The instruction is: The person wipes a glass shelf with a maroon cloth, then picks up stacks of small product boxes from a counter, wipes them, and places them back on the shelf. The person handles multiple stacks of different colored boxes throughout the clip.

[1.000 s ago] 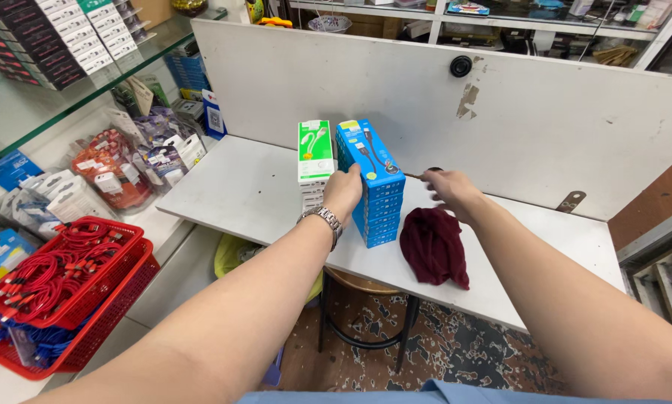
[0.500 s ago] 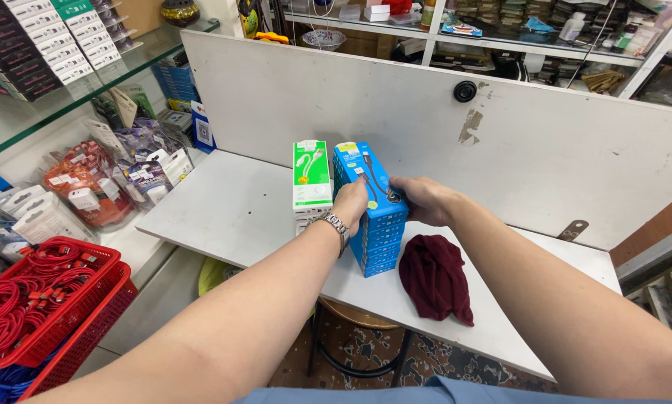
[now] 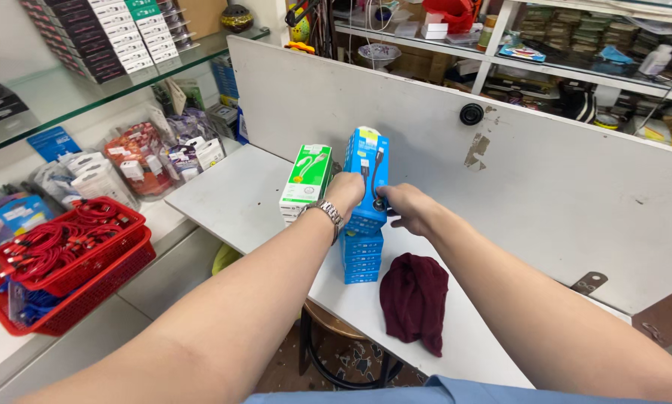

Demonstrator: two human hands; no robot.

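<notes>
Lifted since earlier, the top blue box [image 3: 367,176] is clamped by both hands' grip; stack [image 3: 362,258] could be toppled.

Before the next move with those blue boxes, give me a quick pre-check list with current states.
1. Left hand on the raised blue box: ok, it presses the box's left side.
2. Right hand on the same box: ok, its fingers meet the lower right edge.
3. Grip firmness: cannot tell, the fingers behind the box are hidden.
4. Blue stack underneath squared up: ok, edges look aligned.
5. Green and white box apart from the raised box: cannot tell, the left hand covers the gap.
6. Dark red cloth clear of the stack: ok, it lies on the white table to the stack's right.
</notes>
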